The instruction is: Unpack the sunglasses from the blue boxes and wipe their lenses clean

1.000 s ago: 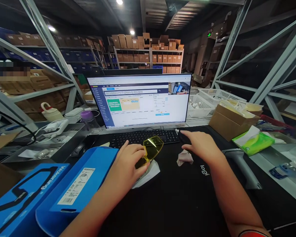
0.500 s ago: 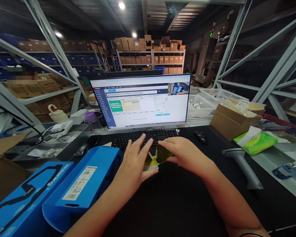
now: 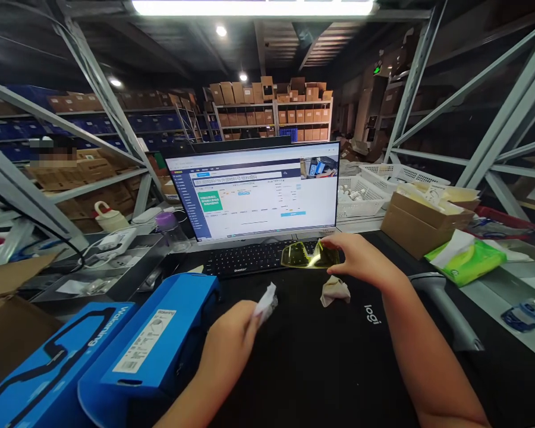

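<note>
My right hand [image 3: 354, 255] pinches one end of a yellow see-through eyewear lens [image 3: 296, 255] with a notch at its middle. The lens hangs over the front right part of the keyboard [image 3: 245, 258]. Lower and to the left, my left hand [image 3: 232, 333] is closed on a small crumpled white tissue [image 3: 266, 303], which sticks out past the thumb. Another crumpled tissue [image 3: 335, 291] lies on the black mat [image 3: 312, 356], just below my right hand. Left of my left hand stands an open blue box [image 3: 160, 327] with a white label.
Another blue box [image 3: 66, 351] stands further left. Behind the keyboard is a monitor [image 3: 258, 196]. At right are a barcode scanner [image 3: 448, 312], a green tissue pack [image 3: 468, 255], a cardboard box [image 3: 421, 223] and a white basket [image 3: 361, 199]. A person's head shows far left.
Both hands were together at the lens. My left hand has drawn back down and left with the tissue. My right hand has shifted slightly right, still holding the lens.
</note>
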A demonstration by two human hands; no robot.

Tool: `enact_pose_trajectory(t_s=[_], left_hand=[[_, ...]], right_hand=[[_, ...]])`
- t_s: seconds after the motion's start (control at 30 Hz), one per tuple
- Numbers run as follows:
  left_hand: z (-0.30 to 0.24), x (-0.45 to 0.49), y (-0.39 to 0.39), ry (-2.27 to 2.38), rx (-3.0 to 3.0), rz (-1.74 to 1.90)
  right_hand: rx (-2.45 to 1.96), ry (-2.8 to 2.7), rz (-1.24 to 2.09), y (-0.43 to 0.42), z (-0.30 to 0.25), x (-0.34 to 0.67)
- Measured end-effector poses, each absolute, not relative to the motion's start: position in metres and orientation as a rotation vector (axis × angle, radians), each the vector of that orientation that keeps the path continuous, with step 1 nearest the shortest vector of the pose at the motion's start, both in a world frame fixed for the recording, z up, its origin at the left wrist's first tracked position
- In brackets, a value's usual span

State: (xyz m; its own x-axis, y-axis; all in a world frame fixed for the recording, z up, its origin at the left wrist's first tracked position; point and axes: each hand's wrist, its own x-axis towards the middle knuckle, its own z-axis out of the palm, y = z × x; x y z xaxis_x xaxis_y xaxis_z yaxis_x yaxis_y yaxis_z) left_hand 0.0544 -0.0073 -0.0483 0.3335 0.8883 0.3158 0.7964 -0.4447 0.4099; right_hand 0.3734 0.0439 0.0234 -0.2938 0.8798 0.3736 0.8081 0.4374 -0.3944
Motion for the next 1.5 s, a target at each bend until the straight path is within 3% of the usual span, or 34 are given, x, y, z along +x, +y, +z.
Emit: enact_pose_trajectory(t_s=[0.13,0.33,0.47,0.6,1.0,1.5], left_hand=[[-0.022,0.03,0.002,1.343,2.017,1.0],[-0.012,0.021,-0.006,1.128,1.693,1.035],[-0.012,0.021,-0.01,1.062,1.573,1.023],[-0.004,0.016,-0.01,1.031,1.645,0.918],[0.024,-0.001,-0.018,1.07,1.881,0.692],[0.003,-0.006,-0.018,1.077,1.761,0.694]], right_hand=[[-1.164,-2.156,0.204,0.032,0.032,0.363],[-0.938,-2.01,0.353,0.014,0.041,0.354],[-0.929,-2.05,0.23,0.006,0.041,0.355],[-0.936,-2.112,0.109,0.003,0.04,0.356],[-0.885,-2.245,0.253,-0.001,0.043,0.348],[-0.933,-2.286,0.285,-0.003,0.045,0.351]])
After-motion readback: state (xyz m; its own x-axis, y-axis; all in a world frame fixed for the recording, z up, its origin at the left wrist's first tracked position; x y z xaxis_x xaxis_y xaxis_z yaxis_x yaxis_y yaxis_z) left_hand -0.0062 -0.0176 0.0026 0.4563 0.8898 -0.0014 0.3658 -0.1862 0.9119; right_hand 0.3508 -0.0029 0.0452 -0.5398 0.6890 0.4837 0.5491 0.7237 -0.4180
